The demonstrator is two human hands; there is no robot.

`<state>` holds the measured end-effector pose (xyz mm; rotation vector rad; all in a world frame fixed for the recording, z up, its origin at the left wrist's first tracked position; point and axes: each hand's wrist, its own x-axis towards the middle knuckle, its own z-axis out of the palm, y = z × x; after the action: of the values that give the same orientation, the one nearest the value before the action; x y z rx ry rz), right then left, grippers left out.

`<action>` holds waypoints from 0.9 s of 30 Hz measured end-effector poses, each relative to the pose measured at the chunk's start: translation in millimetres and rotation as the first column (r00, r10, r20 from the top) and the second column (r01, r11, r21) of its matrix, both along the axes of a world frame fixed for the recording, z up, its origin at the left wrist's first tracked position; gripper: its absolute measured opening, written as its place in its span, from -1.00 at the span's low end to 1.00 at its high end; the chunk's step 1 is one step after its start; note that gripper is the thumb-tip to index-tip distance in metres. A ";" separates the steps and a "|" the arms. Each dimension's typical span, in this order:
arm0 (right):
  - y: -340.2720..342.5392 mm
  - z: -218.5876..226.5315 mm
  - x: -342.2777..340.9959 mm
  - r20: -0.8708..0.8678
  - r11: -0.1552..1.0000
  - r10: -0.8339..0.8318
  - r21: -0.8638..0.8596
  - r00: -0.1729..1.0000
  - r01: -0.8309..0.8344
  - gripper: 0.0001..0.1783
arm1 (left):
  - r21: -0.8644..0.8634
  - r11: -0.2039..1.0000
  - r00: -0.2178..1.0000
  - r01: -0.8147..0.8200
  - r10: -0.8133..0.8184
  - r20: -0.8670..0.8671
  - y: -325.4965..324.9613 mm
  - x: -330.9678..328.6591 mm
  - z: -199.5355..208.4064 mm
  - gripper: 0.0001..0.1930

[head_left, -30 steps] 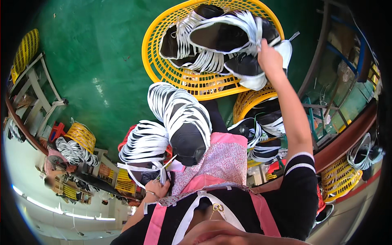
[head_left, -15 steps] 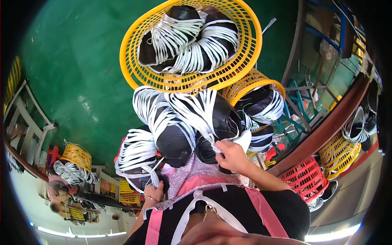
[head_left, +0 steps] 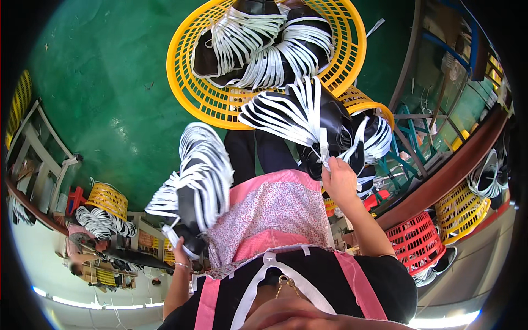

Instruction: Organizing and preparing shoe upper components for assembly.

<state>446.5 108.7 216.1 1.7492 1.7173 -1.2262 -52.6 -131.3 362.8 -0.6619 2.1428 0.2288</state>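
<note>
My left hand [head_left: 180, 257] is closed on the lower end of a bundle of shoe uppers [head_left: 204, 170], black with many white edges fanned out. This bundle hangs left of my lap. My right hand [head_left: 340, 180] grips a white strip tied to a second bundle of black-and-white shoe uppers [head_left: 300, 113], held out ahead to the right. A large yellow basket [head_left: 179, 82] on the floor holds more stacked uppers [head_left: 258, 52], and the right-hand bundle overlaps its near rim.
A smaller yellow basket [head_left: 360, 100] with uppers sits beyond my right hand. Farther right are a red basket [head_left: 413, 242], another yellow basket [head_left: 462, 215] and a brown table edge [head_left: 445, 173]. At left stand a metal frame [head_left: 47, 159] and a yellow basket [head_left: 107, 199].
The two bundles have moved apart: the left one left and toward me, the right one away and to the right. The patterned apron and my legs now show between them.
</note>
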 end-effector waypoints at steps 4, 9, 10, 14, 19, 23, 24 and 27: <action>-9.8 10.8 -14.9 -0.099 0.994 -0.099 0.027 0.990 0.102 -0.78 | -0.116 0.973 0.975 0.201 -0.211 -0.075 58.2 9.6 -57.4 -0.53; -18.9 33.3 -38.8 -0.180 0.908 -0.363 -0.288 0.914 0.304 -0.77 | 0.062 0.347 0.288 0.936 -0.853 0.437 110.8 23.7 -209.3 -0.37; -23.9 36.5 -38.2 -0.184 0.904 -0.369 -0.298 0.911 0.306 -0.76 | 0.142 -0.062 -0.119 0.988 -0.892 0.437 150.4 39.8 -243.8 -0.37; -53.1 37.9 -32.8 -0.129 0.903 -0.364 -0.293 0.922 0.315 -0.73 | 0.205 -0.520 -0.541 0.829 -0.838 0.062 325.8 125.5 -334.0 -0.63; -85.6 35.2 -41.7 -0.078 0.904 -0.343 -0.296 0.936 0.307 -0.75 | 0.059 -0.464 -0.349 0.884 -0.739 -0.576 434.2 153.7 -508.3 -0.44; -95.9 35.5 -44.9 -0.082 0.843 -0.473 -0.331 0.877 0.424 -0.80 | -0.084 -0.439 -0.411 0.895 -0.736 -0.538 454.8 172.1 -514.6 -0.40; -92.3 38.0 -45.5 -0.034 0.772 -0.552 -0.400 0.833 0.495 -0.80 | 0.140 -0.424 -0.291 0.895 -0.792 -0.538 455.5 160.1 -509.0 -0.43; -106.0 35.0 -44.3 0.029 0.628 -0.702 -0.446 0.712 0.638 -0.83 | 0.474 -0.426 -0.117 0.771 -0.826 -0.552 435.8 157.1 -467.6 -0.61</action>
<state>402.2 2.7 251.1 2.1068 0.7021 -1.9089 104.6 304.5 -104.8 1.6577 1.5100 0.1450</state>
